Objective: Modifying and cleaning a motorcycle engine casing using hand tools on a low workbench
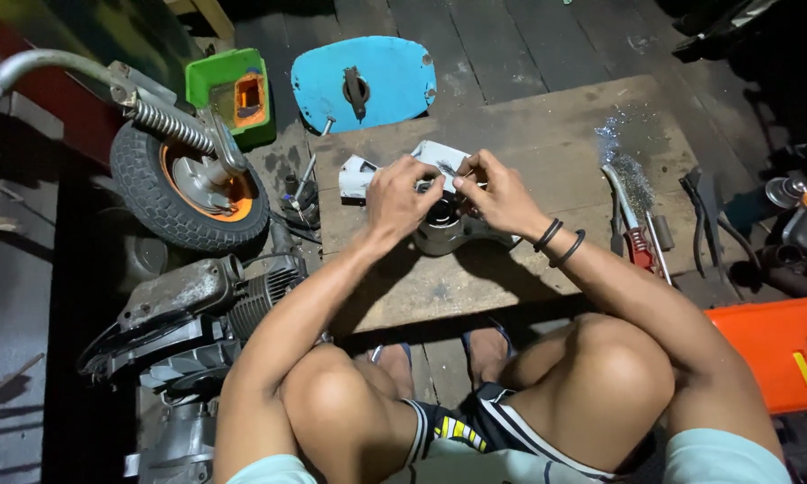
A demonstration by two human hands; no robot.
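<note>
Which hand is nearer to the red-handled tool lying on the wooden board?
The right hand. It sits on the round grey metal part, on the side toward the red-handled tool; the left hand grips the part's far side, farther away.

I'm sitting over a dark plank floor (511, 36), a worn wooden board (529, 125) lying in front of me. Harsh light is falling on the board while the edges are sinking into shadow. A red wall (54, 108) is showing dimly at my left.
</note>
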